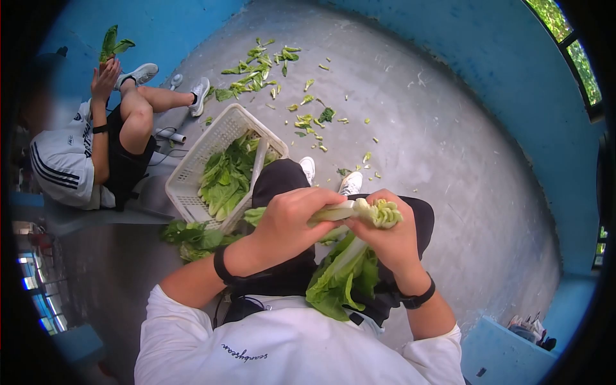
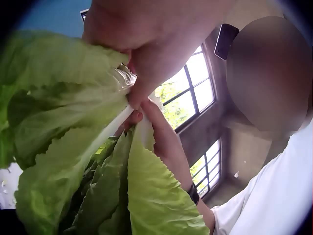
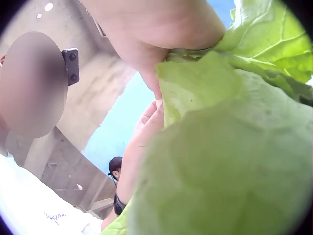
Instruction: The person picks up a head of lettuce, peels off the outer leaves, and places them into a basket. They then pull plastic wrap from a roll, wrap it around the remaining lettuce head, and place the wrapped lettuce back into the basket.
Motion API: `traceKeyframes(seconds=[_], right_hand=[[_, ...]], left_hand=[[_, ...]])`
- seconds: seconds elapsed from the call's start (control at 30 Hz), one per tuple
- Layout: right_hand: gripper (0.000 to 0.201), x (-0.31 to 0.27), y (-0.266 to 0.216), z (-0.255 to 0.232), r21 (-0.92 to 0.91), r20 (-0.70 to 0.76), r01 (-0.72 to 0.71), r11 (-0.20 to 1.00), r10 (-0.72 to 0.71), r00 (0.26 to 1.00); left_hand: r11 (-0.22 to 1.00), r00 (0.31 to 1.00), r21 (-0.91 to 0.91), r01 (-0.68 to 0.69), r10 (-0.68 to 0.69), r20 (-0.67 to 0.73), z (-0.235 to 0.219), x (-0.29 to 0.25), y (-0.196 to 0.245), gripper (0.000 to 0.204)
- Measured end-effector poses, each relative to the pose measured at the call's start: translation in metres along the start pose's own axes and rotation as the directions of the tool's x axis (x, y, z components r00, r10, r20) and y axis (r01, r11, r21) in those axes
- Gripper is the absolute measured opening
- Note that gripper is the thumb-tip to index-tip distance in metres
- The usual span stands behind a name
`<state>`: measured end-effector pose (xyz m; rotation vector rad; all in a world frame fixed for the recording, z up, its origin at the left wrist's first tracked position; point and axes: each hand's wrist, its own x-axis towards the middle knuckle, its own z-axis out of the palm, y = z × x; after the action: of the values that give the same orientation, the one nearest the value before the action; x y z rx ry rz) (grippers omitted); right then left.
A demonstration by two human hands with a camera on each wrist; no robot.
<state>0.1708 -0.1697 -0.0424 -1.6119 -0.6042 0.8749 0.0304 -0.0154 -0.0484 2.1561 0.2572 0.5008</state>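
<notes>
In the head view, my right hand (image 1: 388,240) grips a head of leafy green cabbage (image 1: 346,276) near its pale base (image 1: 384,214), which points up and to the right. The broad leaves hang down over my lap. My left hand (image 1: 289,221) pinches a whitish leaf stalk (image 1: 340,211) between thumb and fingers, right beside that base. Both hands come close together over my knees. Seen from the left wrist, large leaves (image 2: 63,122) spread out below the left fingers. Leaves (image 3: 210,161) cover much of the right wrist view and hide the right fingertips.
A white plastic basket (image 1: 183,186) of leafy greens (image 1: 228,176) stands by my left knee. More leaves (image 1: 196,239) lie beside it. Trimmed leaf scraps (image 1: 253,70) litter the grey floor (image 1: 449,160) ahead. Another person (image 1: 70,147) sits at left, holding a leafy green (image 1: 114,45).
</notes>
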Motion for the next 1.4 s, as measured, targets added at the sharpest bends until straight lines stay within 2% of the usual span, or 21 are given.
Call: traceKeyframes(seconds=[0.07,0.17,0.27,0.37,0.47,0.57,0.63,0.67,0.73,0.77,0.8,0.9,0.93,1.03,1.07,1.17,1.27,1.37,1.4], right_hand=[[0.024,0.000,-0.004,0.000,0.033,0.007,-0.027,0.999,0.027,1.000],[0.023,-0.001,-0.008,-0.005,-0.091,0.119,-0.040,0.995,0.051,0.992],[0.022,-0.005,-0.013,-0.007,-0.194,0.150,-0.059,0.979,0.089,0.985],[0.021,-0.010,-0.023,-0.010,-0.304,0.177,-0.025,0.952,0.082,0.981],[0.022,-0.012,-0.027,-0.016,-0.321,0.221,-0.010,0.947,0.085,0.972],[0.021,-0.015,-0.025,-0.024,-0.329,0.272,0.046,0.943,0.047,0.961],[0.020,-0.017,-0.021,-0.045,-0.264,0.277,0.024,0.964,0.052,0.960],[0.020,-0.019,-0.017,-0.055,-0.231,0.278,0.011,0.973,0.055,0.959],[0.021,-0.022,-0.004,-0.067,-0.094,0.270,-0.030,0.995,0.055,0.961],[0.021,-0.022,0.001,-0.071,-0.024,0.266,-0.046,0.999,0.051,0.963],[0.021,-0.022,0.003,-0.071,0.006,0.269,-0.051,0.999,0.047,0.962],[0.020,-0.015,0.013,-0.064,0.206,0.309,0.088,0.975,-0.150,0.939],[0.019,-0.016,0.010,-0.061,0.227,0.302,0.055,0.972,-0.124,0.945],[0.018,-0.020,0.006,-0.052,0.311,0.278,-0.020,0.950,-0.070,0.958],[0.018,-0.021,0.009,-0.050,0.350,0.264,-0.028,0.936,-0.069,0.962],[0.018,-0.023,0.002,-0.041,0.424,0.170,-0.084,0.902,0.012,0.985],[0.019,-0.024,0.002,-0.036,0.455,0.119,-0.132,0.881,0.087,0.989],[0.021,-0.022,0.000,-0.025,0.460,0.107,-0.127,0.879,0.087,0.990],[0.022,-0.021,0.000,-0.020,0.460,0.103,-0.118,0.880,0.079,0.992]], left_hand=[[0.993,0.996,0.088,-0.081,0.082,-0.017,-0.003,0.001,0.004,0.037],[0.965,0.987,0.212,-0.154,0.162,-0.022,-0.003,-0.001,0.005,0.037],[0.928,0.972,0.299,-0.222,0.235,-0.007,-0.005,-0.003,0.005,0.033],[0.893,0.952,0.345,-0.290,0.305,0.010,-0.016,0.001,0.009,0.029],[0.868,0.944,0.382,-0.317,0.326,0.043,-0.025,0.002,0.018,0.027],[0.864,0.950,0.410,-0.293,0.312,0.021,-0.029,-0.004,0.015,0.027],[0.896,0.951,0.411,-0.168,0.257,-0.173,-0.045,-0.003,-0.008,0.024],[0.949,0.977,0.313,-0.027,0.091,-0.191,-0.055,-0.007,-0.013,0.024],[0.983,0.973,-0.072,0.170,-0.179,-0.145,-0.053,-0.009,-0.015,0.025],[0.929,0.951,-0.255,0.268,-0.298,-0.087,-0.053,-0.010,-0.016,0.026],[0.844,0.930,-0.409,0.348,-0.366,0.036,-0.046,-0.015,-0.019,0.031],[0.676,0.899,-0.597,0.432,-0.372,0.230,-0.025,-0.013,-0.012,0.035],[0.697,0.895,-0.561,0.447,-0.353,0.274,-0.023,-0.009,-0.003,0.038],[0.603,0.908,-0.681,0.415,-0.325,0.265,-0.006,-0.013,0.004,0.038],[0.543,0.879,-0.692,0.476,-0.323,0.352,-0.006,-0.014,0.001,0.042],[0.320,0.847,-0.788,0.526,-0.284,0.450,-0.001,-0.014,0.001,0.035],[0.315,0.877,-0.828,0.463,-0.296,0.377,0.008,-0.011,0.011,0.027],[0.495,0.905,-0.762,0.417,-0.299,0.302,0.018,-0.014,0.005,0.023],[0.466,0.895,-0.769,0.437,-0.314,0.319,0.017,-0.013,0.008,0.028]])
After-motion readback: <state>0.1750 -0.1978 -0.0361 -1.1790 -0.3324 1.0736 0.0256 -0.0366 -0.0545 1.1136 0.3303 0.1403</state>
